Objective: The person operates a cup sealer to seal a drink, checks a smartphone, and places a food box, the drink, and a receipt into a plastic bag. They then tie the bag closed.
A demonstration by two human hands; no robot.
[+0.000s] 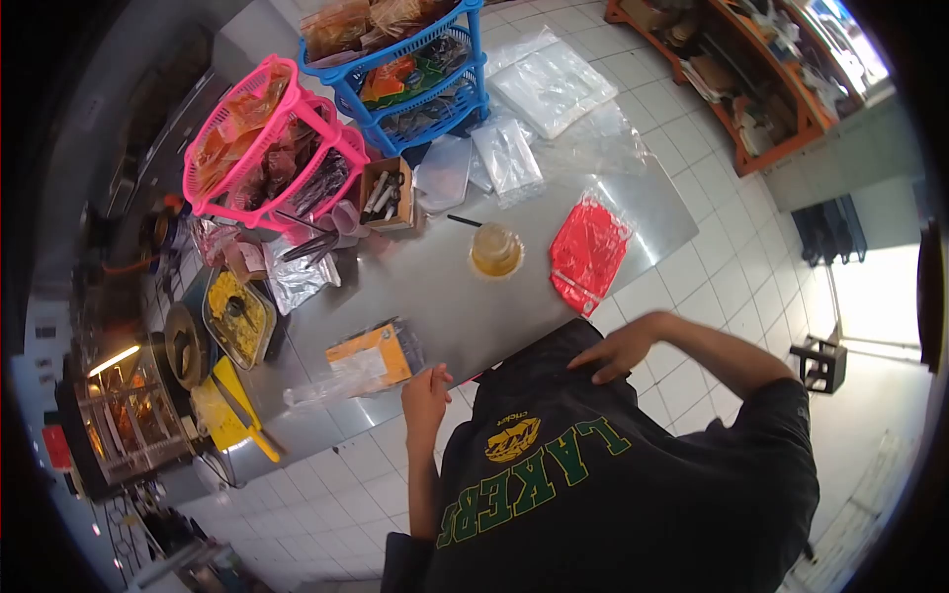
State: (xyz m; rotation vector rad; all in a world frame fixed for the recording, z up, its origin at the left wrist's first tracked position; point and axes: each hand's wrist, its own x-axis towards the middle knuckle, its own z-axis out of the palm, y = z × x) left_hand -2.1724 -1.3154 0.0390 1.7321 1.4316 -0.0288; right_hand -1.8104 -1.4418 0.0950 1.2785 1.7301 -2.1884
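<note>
My left hand (426, 403) is at the near edge of the steel table (465, 341), its fingers curled in with nothing showing in them. Just beyond it lies an orange and white packet (374, 356) with clear plastic wrap around it. My right hand (615, 353) rests against the dark cloth at my front, fingers stretched out and holding nothing. A red plastic-wrapped pack (591, 255) lies on the table beyond the right hand. Near the table's middle stands a clear tub (495, 249) of yellowish liquid, with a dark handle beside it.
Pink (267, 148) and blue (415, 99) basket racks hold bagged goods at the back. Clear plastic bags (554, 84) lie behind. On the left are a tray of yellow food (238, 318), a yellow-handled knife (255, 432) on a yellow board, and a glass-fronted cabinet (124, 405).
</note>
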